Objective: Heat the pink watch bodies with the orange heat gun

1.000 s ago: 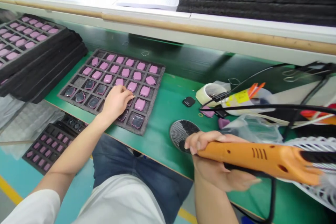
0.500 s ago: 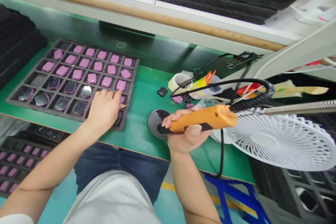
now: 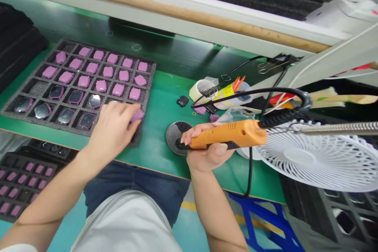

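Pinched between the fingers of my left hand point(image 3: 113, 130) is a purple watch case point(image 3: 137, 115), lifted over the near right corner of the dark foam tray point(image 3: 38, 86). Rows of purple watch cases point(image 3: 92, 67) fill much of that tray. In its nearer rows, several watches point(image 3: 76, 96) lie with dark glass faces up. My right hand point(image 3: 208, 153) is wrapped round an orange corded electric screwdriver point(image 3: 230, 138). Its black nose points left over a round perforated disc point(image 3: 174, 138) on the green bench; whether they touch I cannot tell.
Behind the disc lies a small black square part point(image 3: 182, 101), near a tape roll point(image 3: 203, 89). At right stand a white fan grille point(image 3: 313, 157) and a metal flexible arm point(image 3: 339, 128). Black cords loop above the bench point(image 3: 165, 86). A shelf edge point(image 3: 177, 12) crosses behind.
My left hand has drawn a purple watch case up from the tray's right side and tilted it. My right hand and the screwdriver have hardly moved. The view has shifted slightly.
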{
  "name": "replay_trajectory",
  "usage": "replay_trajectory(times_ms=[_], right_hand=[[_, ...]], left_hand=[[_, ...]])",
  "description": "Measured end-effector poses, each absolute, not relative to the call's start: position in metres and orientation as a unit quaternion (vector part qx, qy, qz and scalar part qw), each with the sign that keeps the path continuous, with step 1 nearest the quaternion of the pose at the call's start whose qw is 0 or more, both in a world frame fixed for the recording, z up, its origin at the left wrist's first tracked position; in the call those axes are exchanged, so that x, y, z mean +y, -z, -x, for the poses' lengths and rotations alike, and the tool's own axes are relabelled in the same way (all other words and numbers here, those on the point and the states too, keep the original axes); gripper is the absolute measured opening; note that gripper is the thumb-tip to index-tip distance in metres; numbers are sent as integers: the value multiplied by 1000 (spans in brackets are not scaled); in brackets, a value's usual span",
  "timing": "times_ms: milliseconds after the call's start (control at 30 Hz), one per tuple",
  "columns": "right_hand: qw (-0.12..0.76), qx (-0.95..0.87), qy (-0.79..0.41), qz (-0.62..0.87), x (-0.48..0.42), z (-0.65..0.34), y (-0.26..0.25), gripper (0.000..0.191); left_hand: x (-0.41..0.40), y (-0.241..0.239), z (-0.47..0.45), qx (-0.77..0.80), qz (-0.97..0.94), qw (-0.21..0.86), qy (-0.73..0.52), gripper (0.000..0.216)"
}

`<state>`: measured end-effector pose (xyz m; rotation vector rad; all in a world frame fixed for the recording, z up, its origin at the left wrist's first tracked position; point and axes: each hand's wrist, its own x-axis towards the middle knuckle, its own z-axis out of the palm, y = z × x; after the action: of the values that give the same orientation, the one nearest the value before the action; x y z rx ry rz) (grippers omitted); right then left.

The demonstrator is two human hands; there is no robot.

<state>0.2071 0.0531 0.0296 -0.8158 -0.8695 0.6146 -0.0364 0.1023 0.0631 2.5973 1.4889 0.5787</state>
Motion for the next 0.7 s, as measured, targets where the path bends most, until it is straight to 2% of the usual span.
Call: replay_trajectory(times_ms=[67,233,400,700], right_hand=[[780,-408,-289,377,53,-207,-30,43],[770,-402,-317,381,45,-210,-43,53],[757,-404,-359,368,37,-208,-62,56],[734,-419,-406,347,35,-195,-59,50]], left_hand=[[74,-62,24,426,-878,63,-210,23],[20,-22,-9,326,-916,89,-218,26],[11,14,-14,337,-901,116,-245,28],[9,26,-17,345,-873,153,-310,23]])
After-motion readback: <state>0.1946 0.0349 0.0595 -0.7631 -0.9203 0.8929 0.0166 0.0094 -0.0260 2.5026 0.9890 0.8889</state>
